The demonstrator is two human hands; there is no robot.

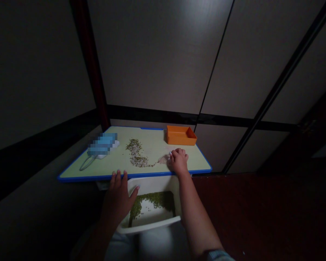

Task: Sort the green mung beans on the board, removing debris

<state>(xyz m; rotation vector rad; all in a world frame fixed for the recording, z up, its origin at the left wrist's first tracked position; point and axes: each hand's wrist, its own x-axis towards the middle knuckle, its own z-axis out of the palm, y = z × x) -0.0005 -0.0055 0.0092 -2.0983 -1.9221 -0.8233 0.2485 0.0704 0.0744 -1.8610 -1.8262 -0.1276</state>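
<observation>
Dark wall panels [157, 54] are being brushed by weak light, and below them a pale table [154, 145] with a blue edge is being used as the working surface. Now to the middle: small green grains [139, 161] are being shown in a loose, curved scatter, mixed with whitish bits, and a pale patch [163, 159] is being seen just off its right end. Right at that patch, the right hand [179, 162] is being held low, fingers bent inward and bunched; whether anything is being pinched cannot be told, as the fingertips are being partly hidden. Over at the near edge, the left hand [119, 195] is being held with fingers spread, its thumb by the rim of a white bin [152, 183], and nothing is being gripped by it. Inside that bin, more green grains [160, 198] are being held, gathered mostly along the back and left. An orange box [179, 138] is being kept at the back right, a blurred blue item [103, 144] at the left. Loose grains are seemingly being picked over; for the next move, low, light fingers are probably being called for
</observation>
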